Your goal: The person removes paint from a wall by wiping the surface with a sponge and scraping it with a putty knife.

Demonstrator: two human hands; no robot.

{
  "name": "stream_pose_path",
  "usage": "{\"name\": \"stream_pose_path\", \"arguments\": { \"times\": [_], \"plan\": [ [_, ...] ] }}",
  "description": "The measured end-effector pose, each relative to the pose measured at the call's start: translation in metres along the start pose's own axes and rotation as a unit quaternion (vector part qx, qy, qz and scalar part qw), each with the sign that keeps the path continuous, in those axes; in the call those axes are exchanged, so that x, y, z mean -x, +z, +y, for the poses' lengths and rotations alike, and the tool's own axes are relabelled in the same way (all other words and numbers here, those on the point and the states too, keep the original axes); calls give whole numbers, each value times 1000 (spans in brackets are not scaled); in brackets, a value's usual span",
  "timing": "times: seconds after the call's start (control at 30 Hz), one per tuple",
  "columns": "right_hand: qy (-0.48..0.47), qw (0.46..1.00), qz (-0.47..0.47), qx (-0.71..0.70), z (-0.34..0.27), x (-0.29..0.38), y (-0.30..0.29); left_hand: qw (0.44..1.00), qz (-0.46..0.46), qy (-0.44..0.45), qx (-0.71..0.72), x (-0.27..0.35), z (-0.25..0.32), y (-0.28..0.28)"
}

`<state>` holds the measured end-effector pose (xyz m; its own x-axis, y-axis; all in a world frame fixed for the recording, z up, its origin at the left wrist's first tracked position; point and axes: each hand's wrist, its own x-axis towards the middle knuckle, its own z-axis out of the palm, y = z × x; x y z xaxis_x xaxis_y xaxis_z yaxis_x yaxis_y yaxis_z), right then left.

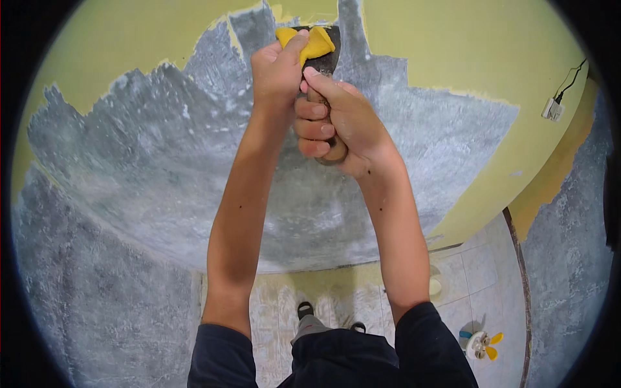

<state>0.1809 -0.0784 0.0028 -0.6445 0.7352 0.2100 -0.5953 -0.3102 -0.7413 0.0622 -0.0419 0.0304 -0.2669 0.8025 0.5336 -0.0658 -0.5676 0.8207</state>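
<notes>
My right hand (351, 119) is wrapped around the wooden handle (335, 151) of a wide scraper, thumb toward the blade. The dark metal blade (331, 62) points up the wall, its front edge at the border of the yellow-green paint (310, 8). A folded yellow cloth (318, 44) lies over part of the blade. My left hand (275, 75) pinches this cloth against the blade with the thumb on top; its fingers are mostly hidden. Below and around both hands stretches bare grey wall (194, 145) with a ragged paint edge.
A white wall socket (552, 109) with a plug and black cord is at the right. On the tiled floor (478, 276), dusty below me, stands a small fan (480, 345) with yellow blades. Grey side walls (106, 310) rise at left and right. My sandalled foot (304, 309) shows below.
</notes>
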Motion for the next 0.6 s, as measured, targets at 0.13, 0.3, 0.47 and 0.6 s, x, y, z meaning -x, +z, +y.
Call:
{"name": "stream_pose_path", "arguments": {
  "times": [0.13,0.3,0.47,0.6],
  "plan": [
    [24,997,45,51,3,0,-19,997,54,52,-28,4,-37,6],
    [9,999,2,46,3,-2,-23,998,39,19,35,-3,-27,5],
    [6,999,-18,35,-2,-2,-25,1000,22,0,-2,2,-4,11],
    [36,998,8,53,3,-10,-35,996,71,58,-20,-11,-38,1]
  ]
}}
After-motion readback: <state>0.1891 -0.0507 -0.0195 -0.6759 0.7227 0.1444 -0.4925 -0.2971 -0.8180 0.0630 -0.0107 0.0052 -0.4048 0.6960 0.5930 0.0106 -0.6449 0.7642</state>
